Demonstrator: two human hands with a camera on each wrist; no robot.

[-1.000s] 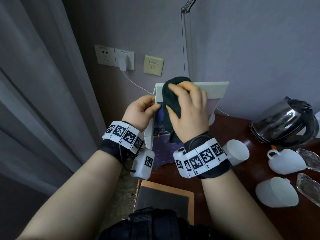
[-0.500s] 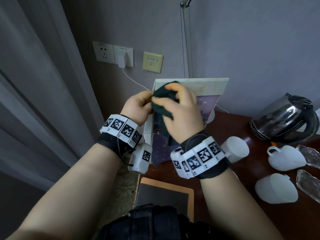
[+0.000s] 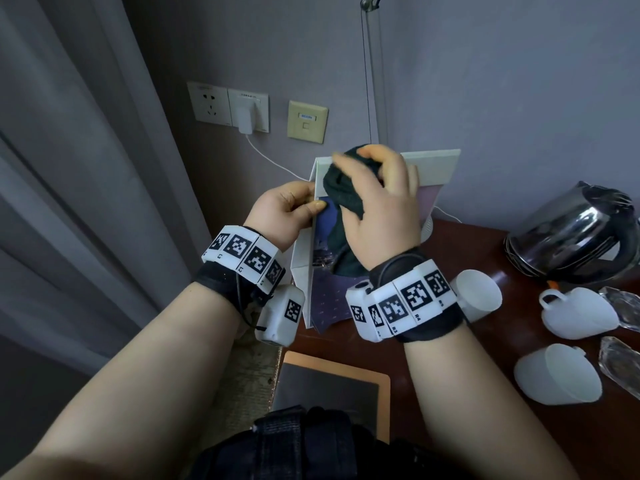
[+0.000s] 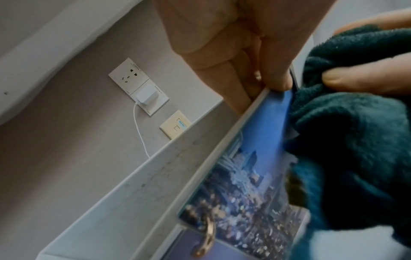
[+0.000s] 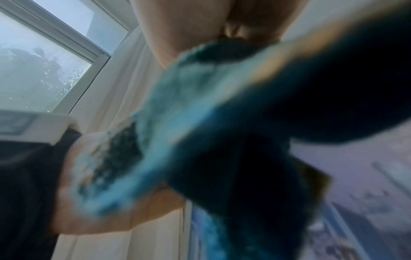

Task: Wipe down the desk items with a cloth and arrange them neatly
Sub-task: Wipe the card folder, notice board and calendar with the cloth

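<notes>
At the tabletop's (image 3: pixel 450 368) back left corner, the left hand (image 3: pixel 284 216) pinches the photo stand's (image 3: pixel 440 164) left edge; right hand (image 3: pixel 381 209) fingers clamp the dark cloth (image 3: pixel 341 188) against its upper face.

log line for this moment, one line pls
step: wiping calendar | left hand: pinches calendar's left edge | right hand: presses dark cloth on its front | cups: untouched on desk

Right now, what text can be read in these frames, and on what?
"L3", "L2": left wristband
"R3", "R4", "R5": right wristband
Blue label on wall plate: too blurred to read
Small print on sockets: too small to read
</notes>
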